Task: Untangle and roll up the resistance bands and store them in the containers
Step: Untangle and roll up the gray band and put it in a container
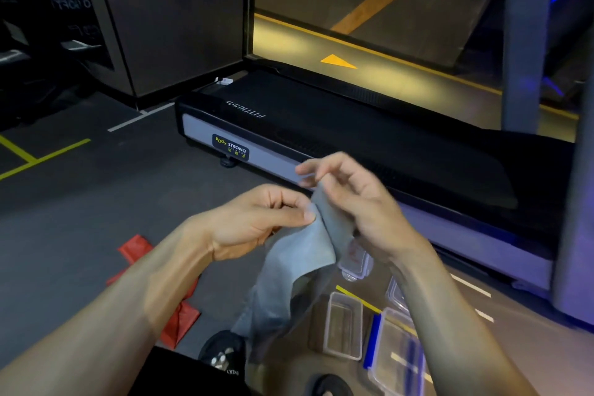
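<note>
A grey resistance band (pixel 299 254) hangs from both my hands down toward the floor. My left hand (pixel 257 219) pinches its upper edge between thumb and fingers. My right hand (pixel 350 196) holds the top of the band just to the right, fingers curled round the strip. A red band (pixel 180 315) lies on the floor under my left forearm. An open clear container (pixel 343 325) stands on the floor below the grey band. Another clear container with something red inside (pixel 355 259) sits by my right wrist.
A treadmill base (pixel 289 138) runs across the floor just beyond my hands. A blue-clipped container lid (pixel 395 350) and more clear boxes lie at the lower right. My shoes (pixel 221 350) show at the bottom. Yellow floor lines mark the dark mat at left.
</note>
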The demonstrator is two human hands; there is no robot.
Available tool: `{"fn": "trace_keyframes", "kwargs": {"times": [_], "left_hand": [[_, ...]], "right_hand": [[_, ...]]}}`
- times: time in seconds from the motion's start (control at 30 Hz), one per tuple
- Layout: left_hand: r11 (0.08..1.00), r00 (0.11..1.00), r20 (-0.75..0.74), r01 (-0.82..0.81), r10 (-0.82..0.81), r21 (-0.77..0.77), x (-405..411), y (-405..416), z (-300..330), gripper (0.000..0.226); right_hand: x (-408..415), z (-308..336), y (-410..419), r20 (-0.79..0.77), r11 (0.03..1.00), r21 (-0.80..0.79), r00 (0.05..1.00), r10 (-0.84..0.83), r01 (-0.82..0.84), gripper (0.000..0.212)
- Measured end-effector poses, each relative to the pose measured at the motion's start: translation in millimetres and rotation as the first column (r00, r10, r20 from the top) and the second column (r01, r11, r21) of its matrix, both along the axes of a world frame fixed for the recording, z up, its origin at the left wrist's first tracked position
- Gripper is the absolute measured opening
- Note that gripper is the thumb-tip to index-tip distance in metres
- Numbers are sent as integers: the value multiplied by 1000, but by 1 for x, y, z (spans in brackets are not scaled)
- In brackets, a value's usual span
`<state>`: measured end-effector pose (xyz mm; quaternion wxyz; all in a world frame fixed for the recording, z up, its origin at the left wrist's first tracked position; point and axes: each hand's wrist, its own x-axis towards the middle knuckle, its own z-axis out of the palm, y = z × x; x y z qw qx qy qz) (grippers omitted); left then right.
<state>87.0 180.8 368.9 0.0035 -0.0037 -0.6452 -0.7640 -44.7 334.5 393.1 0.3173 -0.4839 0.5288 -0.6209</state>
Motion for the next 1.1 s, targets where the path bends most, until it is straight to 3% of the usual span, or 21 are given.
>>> {"fn": "trace_keyframes", "kwargs": {"times": [0.03,0.13,0.2,0.27,0.33,0.43,0.53,0.63,0.77,0.9,1.1], "left_hand": [[1000,1000,-17,-25,24,-8,-1,-1,-1,24],[994,997,-25,-74,72,-83,-2,0,-2,33],[982,995,-5,-99,99,-159,-2,-1,-1,28],[972,990,18,-136,142,-193,-1,-3,0,20],[977,994,39,-95,105,-193,0,-5,1,27],[978,994,104,3,19,-208,4,-7,-1,35],[956,990,135,-7,49,-294,5,-8,-2,21],[942,988,132,-35,83,-333,3,-6,-4,9],[935,989,96,-75,115,-346,2,-4,-4,18],[933,990,86,-79,116,-350,1,-3,-3,6],[974,995,76,-46,65,-222,4,-3,0,17]], "right_hand": [[2,-3,0,-109,998,61,994,14,-7,4],[3,-5,3,-163,974,223,984,74,-36,7],[-3,-1,7,-252,960,279,964,81,-8,8],[-7,3,10,-346,955,294,935,79,28,8],[-11,7,13,-362,965,256,931,48,50,8],[-14,14,16,-217,995,89,976,-26,47,7],[-17,22,18,83,997,-59,996,-36,41,16],[-23,24,20,252,991,-108,967,-45,74,18],[-27,23,22,285,983,-115,953,-103,140,4],[-28,24,24,287,978,-101,947,-147,183,6],[-30,25,29,238,972,-99,953,-186,214,5]]}}
